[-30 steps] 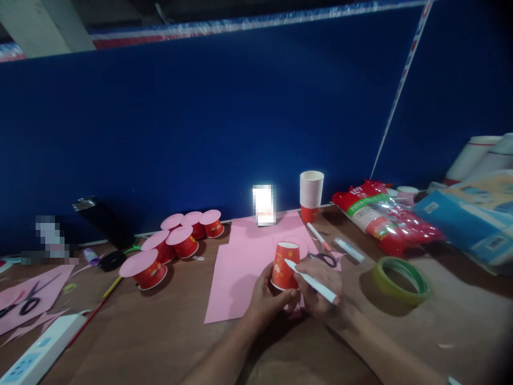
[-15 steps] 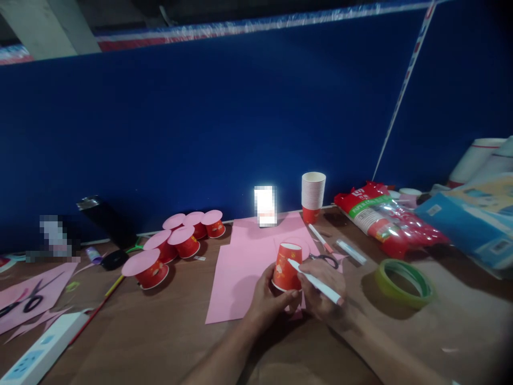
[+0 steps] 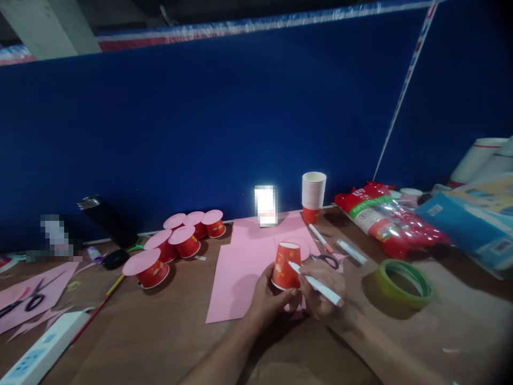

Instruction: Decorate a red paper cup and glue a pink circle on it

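Left hand [image 3: 272,300]: grasps red cup [image 3: 284,271] around its lower part.
Right hand [image 3: 323,308]: grasps white pen [image 3: 324,289], tip at red cup.
Pen pressure: light advised; red cup likely dents.

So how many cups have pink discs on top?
6: nearest cup; middle-left cup, middle-right cup; back-left cup, back-centre cup, back-right cup, left of central pink paper. Held cup has none. More may be hidden.

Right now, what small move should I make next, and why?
Perhaps make a light stroke with the white pen on the red cup: your right hand holds the tip at or near its side, while your left hand steadies it.
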Available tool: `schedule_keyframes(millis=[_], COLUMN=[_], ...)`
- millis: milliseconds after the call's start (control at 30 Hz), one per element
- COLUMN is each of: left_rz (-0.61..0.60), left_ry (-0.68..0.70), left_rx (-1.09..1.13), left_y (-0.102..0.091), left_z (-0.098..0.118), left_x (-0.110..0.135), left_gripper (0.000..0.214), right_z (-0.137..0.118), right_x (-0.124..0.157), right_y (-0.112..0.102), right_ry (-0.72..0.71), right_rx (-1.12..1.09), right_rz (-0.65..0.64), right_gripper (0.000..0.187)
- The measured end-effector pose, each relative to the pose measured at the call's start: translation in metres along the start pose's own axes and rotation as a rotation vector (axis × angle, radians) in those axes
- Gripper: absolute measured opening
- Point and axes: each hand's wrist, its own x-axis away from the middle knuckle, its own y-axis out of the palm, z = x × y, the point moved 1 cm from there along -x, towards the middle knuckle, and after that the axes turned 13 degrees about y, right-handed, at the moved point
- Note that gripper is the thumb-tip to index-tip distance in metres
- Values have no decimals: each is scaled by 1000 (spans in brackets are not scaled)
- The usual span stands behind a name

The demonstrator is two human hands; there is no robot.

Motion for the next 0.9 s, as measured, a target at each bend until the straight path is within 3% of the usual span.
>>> schedule_keyframes(millis=[900], left_rz=[-1], left_ry=[3], left_rx=[-14], left_y=[-1], left_z=[-1], left_x=[0], left_gripper=[65], right_z=[2], right_x=[1], right_y=[-1], right_ry=[43], right_rx=[-10], right_rz=[-27], right_gripper=[8])
